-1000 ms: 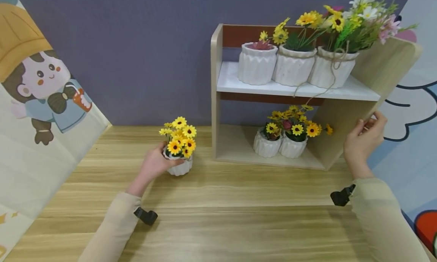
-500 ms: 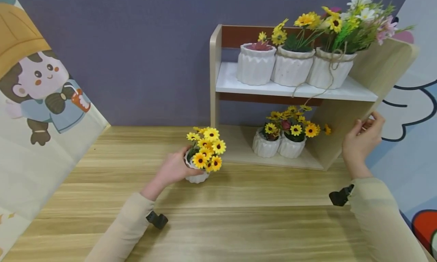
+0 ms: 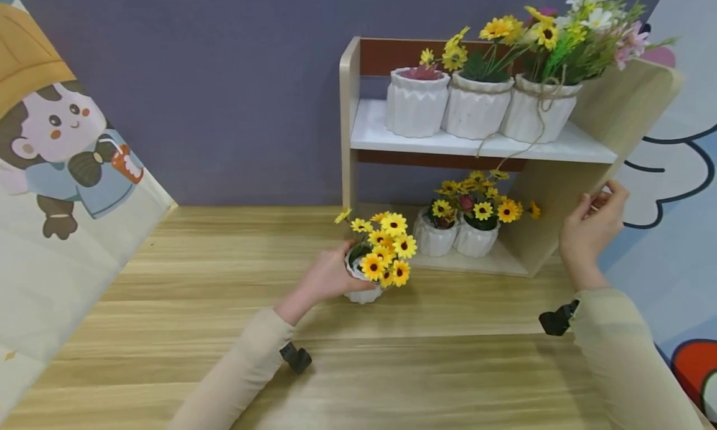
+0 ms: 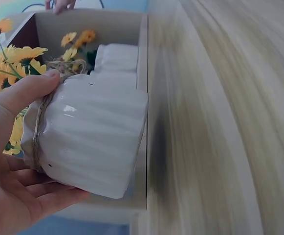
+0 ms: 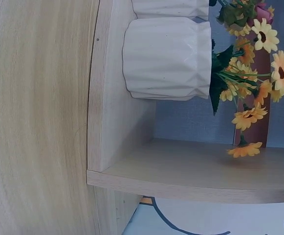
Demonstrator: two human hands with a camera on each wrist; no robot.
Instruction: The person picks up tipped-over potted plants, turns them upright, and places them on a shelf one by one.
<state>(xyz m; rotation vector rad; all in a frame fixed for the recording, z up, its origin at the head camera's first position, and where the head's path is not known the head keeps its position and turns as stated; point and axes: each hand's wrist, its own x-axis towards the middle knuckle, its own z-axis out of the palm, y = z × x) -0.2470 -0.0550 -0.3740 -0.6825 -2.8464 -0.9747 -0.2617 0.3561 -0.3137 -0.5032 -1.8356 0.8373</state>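
Note:
My left hand (image 3: 330,273) grips a white ribbed flowerpot (image 4: 90,134) around its rim, thumb on one side and fingers beneath on the other. Twine circles the pot's neck, and yellow artificial flowers (image 3: 386,246) rise from it. It is just left of the shelf's lower opening, its base close to the tabletop; whether they touch I cannot tell. My right hand (image 3: 594,231) holds the front edge of the right side panel of a two-tier wooden shelf (image 3: 566,200), fingers curled. In the right wrist view, only a sliver of that hand shows at the right edge.
Two small white pots (image 3: 476,238) with yellow flowers stand side by side on the lower tier. Several flowers crowd the upper tier, in three larger white pots (image 3: 417,103); loose twine hangs over its edge. The wooden tabletop (image 3: 420,368) extends in front, a grey wall (image 3: 224,94) behind.
My left hand has carried the potted yellow flowers rightward along the table, from well left of the shelf to its lower left corner. The right hand stays at the side panel.

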